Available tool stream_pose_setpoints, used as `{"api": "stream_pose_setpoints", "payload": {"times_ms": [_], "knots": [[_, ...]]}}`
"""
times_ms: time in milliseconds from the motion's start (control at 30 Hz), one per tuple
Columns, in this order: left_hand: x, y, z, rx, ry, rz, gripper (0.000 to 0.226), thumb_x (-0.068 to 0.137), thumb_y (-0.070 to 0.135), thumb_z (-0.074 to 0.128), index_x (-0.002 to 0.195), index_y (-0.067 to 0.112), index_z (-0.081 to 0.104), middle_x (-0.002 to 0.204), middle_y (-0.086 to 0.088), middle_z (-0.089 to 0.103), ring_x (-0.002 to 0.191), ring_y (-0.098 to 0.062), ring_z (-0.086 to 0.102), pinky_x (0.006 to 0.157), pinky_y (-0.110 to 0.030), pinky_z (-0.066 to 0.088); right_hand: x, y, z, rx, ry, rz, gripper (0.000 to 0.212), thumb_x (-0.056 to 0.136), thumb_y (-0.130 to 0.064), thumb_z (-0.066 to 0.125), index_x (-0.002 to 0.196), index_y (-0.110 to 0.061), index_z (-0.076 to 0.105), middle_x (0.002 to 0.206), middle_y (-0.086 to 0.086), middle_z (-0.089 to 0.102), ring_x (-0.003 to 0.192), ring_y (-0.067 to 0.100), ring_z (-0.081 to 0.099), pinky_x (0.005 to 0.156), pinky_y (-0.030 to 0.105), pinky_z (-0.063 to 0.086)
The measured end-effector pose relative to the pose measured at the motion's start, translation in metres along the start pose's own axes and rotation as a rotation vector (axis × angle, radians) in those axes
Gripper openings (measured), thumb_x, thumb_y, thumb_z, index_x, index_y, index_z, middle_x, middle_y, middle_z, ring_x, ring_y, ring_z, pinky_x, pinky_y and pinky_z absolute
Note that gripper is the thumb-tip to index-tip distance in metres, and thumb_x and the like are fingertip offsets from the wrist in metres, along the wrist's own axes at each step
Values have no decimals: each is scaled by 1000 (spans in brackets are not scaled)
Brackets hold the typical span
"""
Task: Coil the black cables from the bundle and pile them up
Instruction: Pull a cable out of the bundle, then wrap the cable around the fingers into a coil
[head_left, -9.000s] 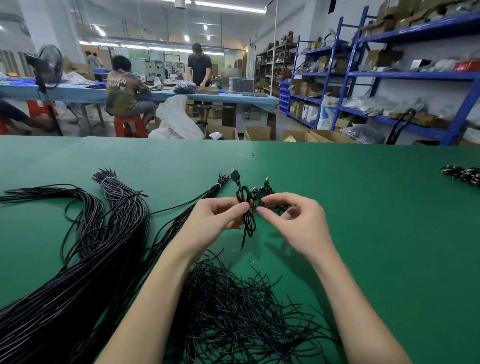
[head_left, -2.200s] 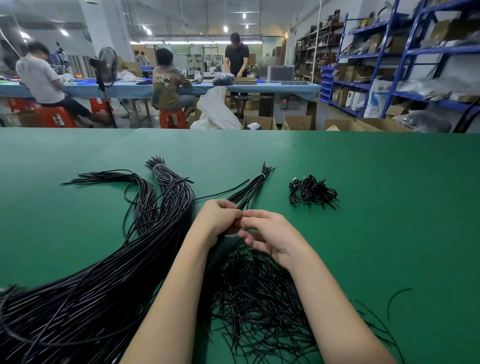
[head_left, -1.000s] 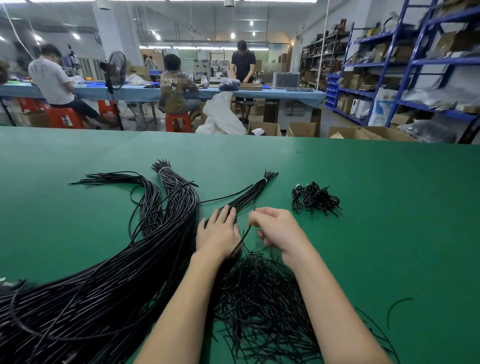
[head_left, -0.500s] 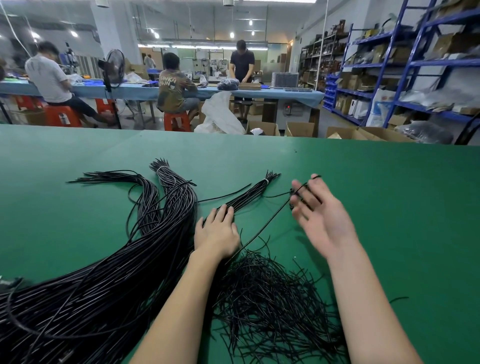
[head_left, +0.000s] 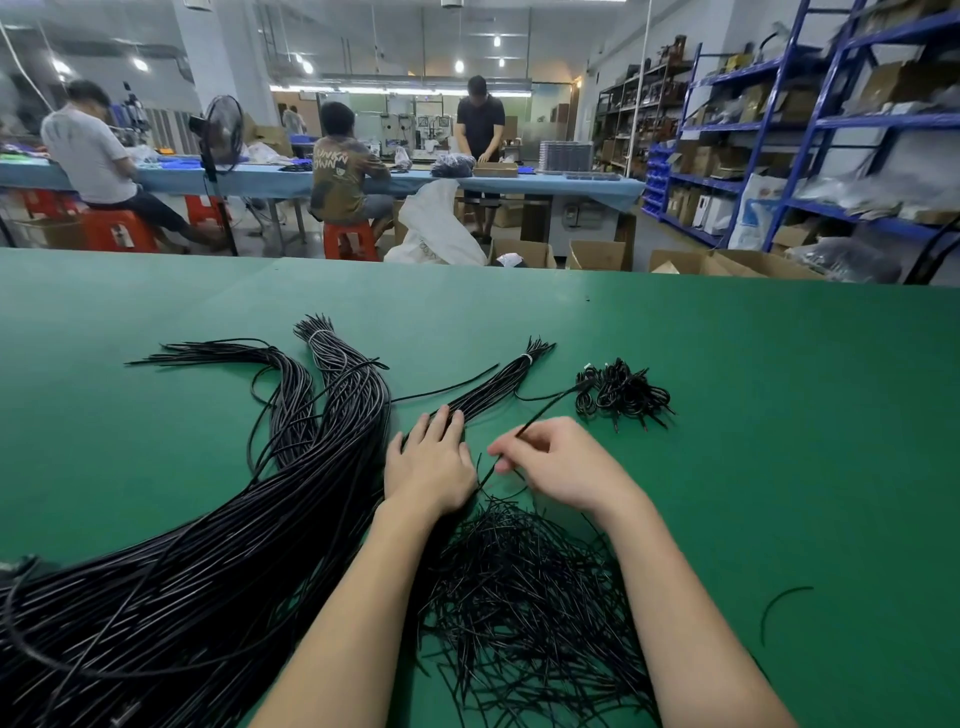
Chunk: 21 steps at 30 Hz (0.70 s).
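A thick bundle of long black cables (head_left: 218, 551) fans across the green table (head_left: 779, 415) from lower left toward the middle. My left hand (head_left: 428, 465) lies flat, fingers together, pressing on a thinner tied strand of that bundle (head_left: 498, 384). My right hand (head_left: 558, 462) pinches a single black cable (head_left: 545, 410) that runs up and to the right from my fingers. A small pile of coiled cables (head_left: 621, 392) sits just beyond my right hand. A heap of short black ties (head_left: 524, 597) lies between my forearms.
One stray black tie (head_left: 779, 605) lies at the lower right. Past the table's far edge are cardboard boxes (head_left: 592, 254), a white sack (head_left: 436, 228), seated and standing people at a blue bench, and blue shelving (head_left: 831, 130) on the right.
My right hand, stretched out toward the coiled pile half a second ago, has come back near my left hand and pinches the single cable lower down. My left hand stays flat on the bundle.
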<state>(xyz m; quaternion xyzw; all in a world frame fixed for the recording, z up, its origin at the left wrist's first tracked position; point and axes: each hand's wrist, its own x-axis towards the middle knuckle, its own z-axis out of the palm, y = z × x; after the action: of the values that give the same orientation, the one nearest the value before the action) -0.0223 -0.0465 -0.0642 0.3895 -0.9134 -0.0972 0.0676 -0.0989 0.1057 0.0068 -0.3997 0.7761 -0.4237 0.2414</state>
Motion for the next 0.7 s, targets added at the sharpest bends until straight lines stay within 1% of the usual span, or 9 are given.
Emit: {"api": "stream_pose_setpoints", "payload": {"times_ms": [33,100,200,300,400,467,533,633,700], "knots": [[0,-1,0,-2,-2,3,56,106,35,20,160,32,8,168,11,1,154,-11,1,124,-40,4,1,-1,0,58,94,-19,20,102,-27,57,100,-22,76,88,-8,78,63,10,54,58,21,45],[1,-2,0,-1,-7,18,56,106,34,20,160,31,8,168,11,1,154,-12,1,124,-41,5,0,-4,-10,319,253,-25,24,104,-24,53,94,-25,75,81,-11,76,64,5,59,56,18,46],[3,-2,-2,-21,-35,16,57,105,34,20,161,30,7,168,10,-1,154,-12,0,124,-41,4,-4,-10,-34,749,404,-45,25,106,-23,49,97,-19,72,78,-9,72,67,4,63,56,18,47],[3,-1,-3,-18,-53,9,57,105,34,21,161,30,6,168,10,-2,154,-12,-2,125,-41,3,-10,-11,-60,1099,486,-96,26,108,-25,45,100,-17,68,78,-8,69,69,8,64,58,21,48],[5,2,-7,-18,-101,-9,58,105,33,21,161,28,6,169,8,-3,155,-14,-2,125,-45,2,-20,-9,-81,1247,478,-134,28,108,-27,44,101,-19,69,79,-9,70,69,8,66,57,19,49],[10,7,-14,11,-143,-35,60,103,33,27,160,24,9,169,4,1,155,-18,1,123,-54,4,-26,-7,-88,1241,458,-132,28,108,-28,44,101,-19,70,79,-8,70,68,8,66,54,18,48],[17,18,-18,95,-124,-49,63,101,32,35,158,18,15,168,0,10,154,-24,4,119,-62,6,-28,-5,-90,1104,447,-87,32,108,-32,44,96,-18,70,76,-7,69,63,8,64,51,18,46],[30,42,-17,111,-34,93,64,105,34,29,160,15,2,169,-1,-1,155,-26,-3,122,-58,5,-26,1,-87,716,527,27,43,107,-40,45,79,-18,68,69,-5,65,58,9,59,51,21,43],[42,55,-12,79,-61,222,60,107,37,18,160,19,-4,168,2,-8,155,-23,-8,123,-55,2,-26,6,-89,507,553,80,48,107,-42,44,73,-15,66,71,-2,65,60,10,62,53,23,50]]}}
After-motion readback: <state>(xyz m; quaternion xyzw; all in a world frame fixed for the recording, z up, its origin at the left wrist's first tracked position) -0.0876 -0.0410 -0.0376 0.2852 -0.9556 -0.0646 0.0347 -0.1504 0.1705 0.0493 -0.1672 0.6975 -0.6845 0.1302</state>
